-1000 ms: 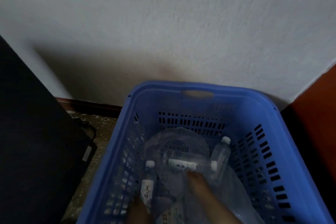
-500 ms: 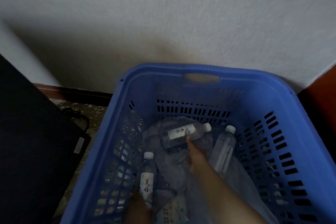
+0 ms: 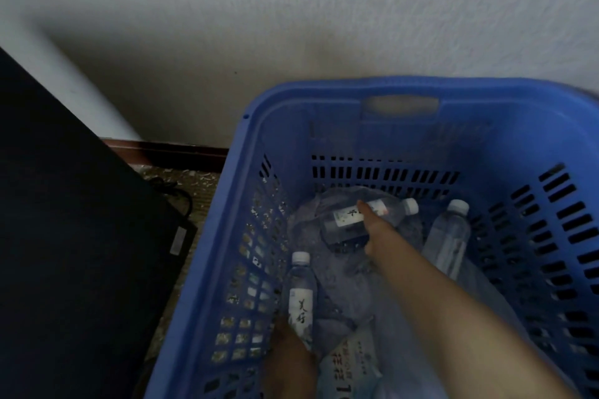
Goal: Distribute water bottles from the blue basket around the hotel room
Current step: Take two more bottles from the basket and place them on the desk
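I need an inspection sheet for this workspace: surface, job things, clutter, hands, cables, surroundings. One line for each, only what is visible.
Surface: speckled floor, only a strip visible.
Job things: blue basket holds three bottles: one lying, one upright, one leaning at right.
Clutter: crumpled plastic wrap under the bottles; printed packet.
Hands: right hand has a grip on the lying bottle; left hand holds the upright bottle.
Cables: black cable on the floor.
Surroundings: white wall, dark panel at left.

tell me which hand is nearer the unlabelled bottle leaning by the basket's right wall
Right. The right hand, gripping the labelled bottle, sits just left of the unlabelled bottle. The left hand holds another bottle at the basket's near-left side, farther away.
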{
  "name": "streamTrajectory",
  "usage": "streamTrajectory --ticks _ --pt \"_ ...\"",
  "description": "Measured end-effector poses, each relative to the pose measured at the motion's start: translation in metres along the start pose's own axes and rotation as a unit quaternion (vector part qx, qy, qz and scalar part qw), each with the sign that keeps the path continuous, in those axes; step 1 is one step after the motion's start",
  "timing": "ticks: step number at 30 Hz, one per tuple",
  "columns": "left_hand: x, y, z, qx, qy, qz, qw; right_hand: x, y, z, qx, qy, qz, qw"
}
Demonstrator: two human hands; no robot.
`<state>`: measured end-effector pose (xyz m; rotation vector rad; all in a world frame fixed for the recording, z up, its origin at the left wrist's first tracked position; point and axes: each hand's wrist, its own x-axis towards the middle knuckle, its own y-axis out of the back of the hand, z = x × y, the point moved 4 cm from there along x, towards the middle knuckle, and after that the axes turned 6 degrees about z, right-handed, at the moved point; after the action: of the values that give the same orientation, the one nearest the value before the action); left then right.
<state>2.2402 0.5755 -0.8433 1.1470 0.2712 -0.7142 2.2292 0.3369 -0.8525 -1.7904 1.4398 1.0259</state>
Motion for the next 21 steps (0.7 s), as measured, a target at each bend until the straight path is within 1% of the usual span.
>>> streamTrajectory --ticks 2,4,6,10,12,14,16,18,21 --pt "-0.007 0.001 0.002 0.036 0.005 -0.033 0.999 0.002 0.007 0.003 -0.004 0.005 -0.021 1.0" --pt "-0.012 -0.001 0.01 0.05 0.045 -0.033 0.997 0.003 0.016 0.013 -0.002 0.01 -0.024 1.0" --pt "-0.014 0.004 0.017 0.074 0.078 -0.062 0.992 -0.003 0.023 0.021 0.007 0.024 -0.015 1.0" --pt "-0.017 0.01 0.023 0.052 0.095 -0.072 0.992 -0.01 0.038 0.036 0.034 0.055 -0.004 0.998" --pt "-0.017 0.01 0.02 0.027 0.078 -0.074 0.994 -0.022 0.05 0.044 0.047 0.094 0.026 0.994" --pt "-0.02 0.01 0.013 -0.042 0.071 -0.077 0.994 -0.039 0.062 0.05 0.041 0.159 0.063 0.984" --pt "-0.03 0.007 0.005 -0.137 0.095 -0.075 0.983 -0.062 0.069 0.055 0.035 0.201 0.061 0.977" --pt "-0.048 0.005 -0.002 -0.248 0.137 -0.074 0.956 -0.084 0.078 0.061 0.01 0.221 0.044 0.974" --pt "-0.087 0.011 0.0 -0.376 0.179 -0.101 0.904 -0.127 0.096 0.064 -0.03 0.222 0.014 0.975"
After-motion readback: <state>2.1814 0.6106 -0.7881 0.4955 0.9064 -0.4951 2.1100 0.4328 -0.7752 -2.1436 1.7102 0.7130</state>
